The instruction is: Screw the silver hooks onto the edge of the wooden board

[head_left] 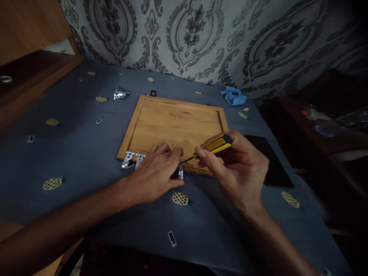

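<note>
A wooden panel (178, 126) with a raised frame lies flat on the cloth-covered table. My right hand (240, 168) is closed round the yellow and black handle of a screwdriver (215, 145). The screwdriver slants down to the left, its tip at a metal hinge (180, 171) on the panel's near edge. My left hand (158, 172) rests over that edge with bent fingers, thumb and forefinger on either side of this hinge; part of the hinge is hidden. Left of it, more metal hinges (133, 160) sit at the panel's near left corner.
Loose metal hinges (120, 93) lie at the back left, with a small brown piece (153, 93) behind the panel. A blue cloth (234, 96) is crumpled at the back right. A flat black object (267, 161) lies right of the panel. A patterned wall (189, 34) stands behind the table.
</note>
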A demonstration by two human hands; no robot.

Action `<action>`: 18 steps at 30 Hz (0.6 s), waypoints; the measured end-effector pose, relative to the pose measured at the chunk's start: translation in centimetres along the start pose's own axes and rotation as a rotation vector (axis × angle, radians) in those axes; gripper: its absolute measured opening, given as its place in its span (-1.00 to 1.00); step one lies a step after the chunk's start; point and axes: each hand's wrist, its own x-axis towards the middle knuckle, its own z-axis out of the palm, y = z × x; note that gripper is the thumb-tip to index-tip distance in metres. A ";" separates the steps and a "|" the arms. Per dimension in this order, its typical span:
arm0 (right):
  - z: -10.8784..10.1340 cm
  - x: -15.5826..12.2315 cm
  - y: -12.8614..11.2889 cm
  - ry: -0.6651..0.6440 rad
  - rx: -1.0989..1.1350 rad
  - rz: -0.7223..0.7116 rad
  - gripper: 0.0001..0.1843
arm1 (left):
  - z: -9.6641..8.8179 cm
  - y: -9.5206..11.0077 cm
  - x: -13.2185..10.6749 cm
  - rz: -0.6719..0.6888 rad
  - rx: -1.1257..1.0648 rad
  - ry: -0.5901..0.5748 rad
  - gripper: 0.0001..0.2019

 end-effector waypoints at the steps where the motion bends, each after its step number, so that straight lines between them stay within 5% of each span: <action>1: -0.1 0.0 -0.2 -0.019 0.022 0.015 -0.71 | 0.0 0.0 0.0 0.000 0.001 0.001 -0.58; 9: -1.7 0.0 -0.4 -0.199 0.143 0.053 -0.89 | 0.1 -0.1 -0.2 0.023 -0.003 0.025 -0.56; 18: 0.2 -0.6 0.5 0.051 -0.062 -0.073 -0.72 | 0.0 0.0 -0.1 -0.013 -0.002 0.000 -0.58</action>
